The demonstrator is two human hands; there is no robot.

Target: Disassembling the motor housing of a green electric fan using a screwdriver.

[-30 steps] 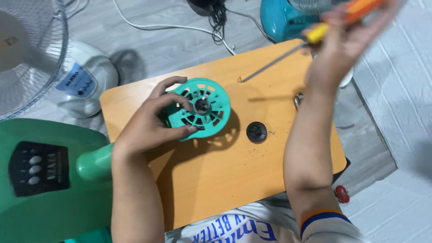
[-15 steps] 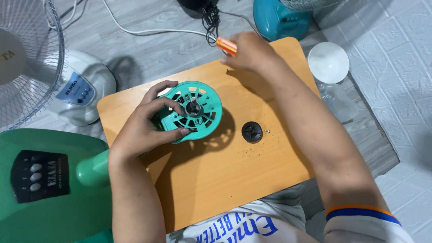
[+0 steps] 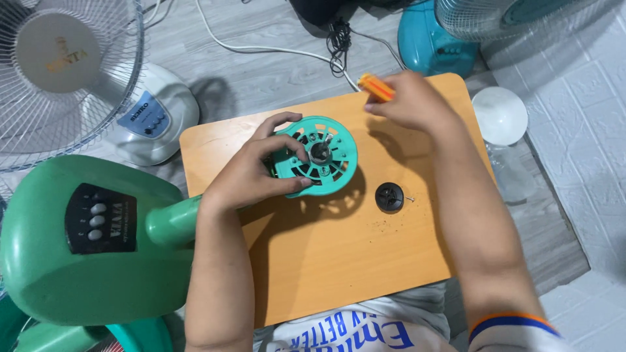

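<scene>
- The left hand [image 3: 257, 175] grips a round teal fan-motor housing [image 3: 317, 156], fingers curled over its left edge and thumb pressed along its lower rim.
- The housing sits on the upper middle of the orange wooden worktop [image 3: 339, 261], tilted slightly, its slotted face and central shaft turned up toward the camera.
- The right hand [image 3: 407, 101] is closed around the orange-and-yellow handle of a screwdriver [image 3: 376, 87], fingers pressed together; only the handle's end shows past the knuckles, and the blade is hidden by the hand.
- That hand hovers over the far edge of the worktop, up and to the right of the housing and apart from it.
- A small black round cap [image 3: 389, 197] lies flat on the worktop to the right of the housing and a little nearer the person, with a tiny screw [image 3: 410, 199] just beside it on the right.
- A large green fan base [image 3: 85, 241] with a dark button panel lies at the left; its neck reaches toward the worktop's left edge, under the left forearm.
- A white fan base [image 3: 153, 117] stands on the floor beyond it, with a wire fan guard [image 3: 62, 72] at the upper left.
- A blue fan base [image 3: 433, 42] stands on the floor past the worktop's far edge.
- A white dome-shaped cap [image 3: 499, 115] rests on the floor just off the right side of the worktop.
- White and black cables [image 3: 274, 49] trail across the grey floor behind the worktop.
</scene>
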